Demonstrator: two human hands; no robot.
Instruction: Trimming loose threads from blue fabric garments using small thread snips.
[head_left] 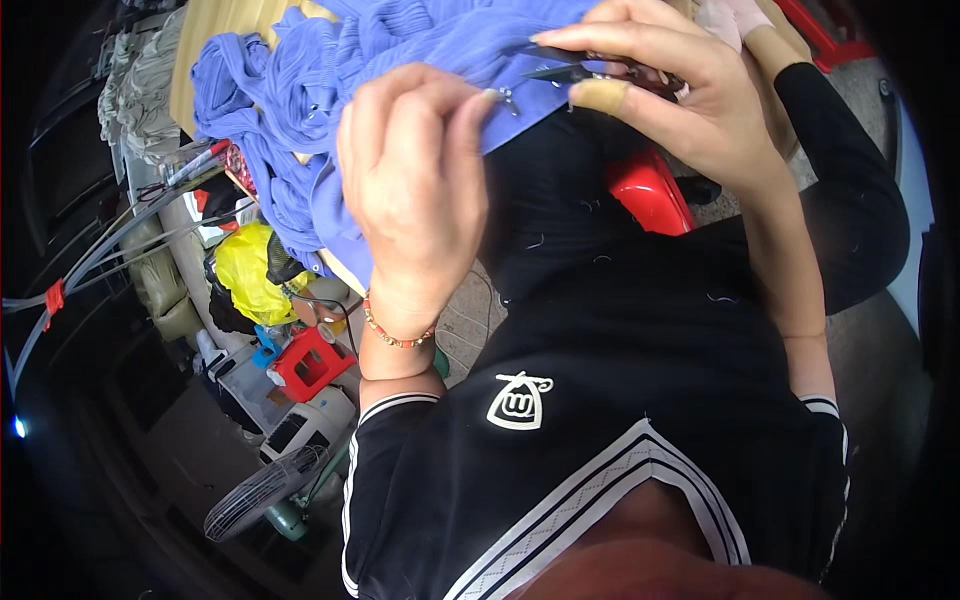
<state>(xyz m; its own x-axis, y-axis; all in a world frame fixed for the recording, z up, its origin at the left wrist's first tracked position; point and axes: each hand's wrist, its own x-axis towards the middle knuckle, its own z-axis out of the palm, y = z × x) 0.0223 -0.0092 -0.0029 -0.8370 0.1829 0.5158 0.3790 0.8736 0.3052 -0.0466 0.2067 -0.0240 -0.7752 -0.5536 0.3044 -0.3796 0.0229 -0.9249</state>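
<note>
Periwinkle-blue ribbed knit cloth [240, 85] lies heaped across the table, with its near edge drawn toward me. My left hand [415, 170] is closed in a pinch on that edge, thumb against fingers. Small shiny metal pieces, perhaps snaps, dot the edge beside the thumb. In my right hand [690, 80] is a small pair of thread snips [560, 73], with dark blades pointing left over the cloth, close to the metal pieces. Tan tape wraps the right thumb. The snips' handle is partly hidden by the fingers.
A pale wooden table [205, 30] carries the cloth. Below it at left are a yellow bag [255, 270], a red plastic holder [310, 363] and a fan [265, 490]. A red stool [650, 190] stands under the right forearm. Grey cables run along the left.
</note>
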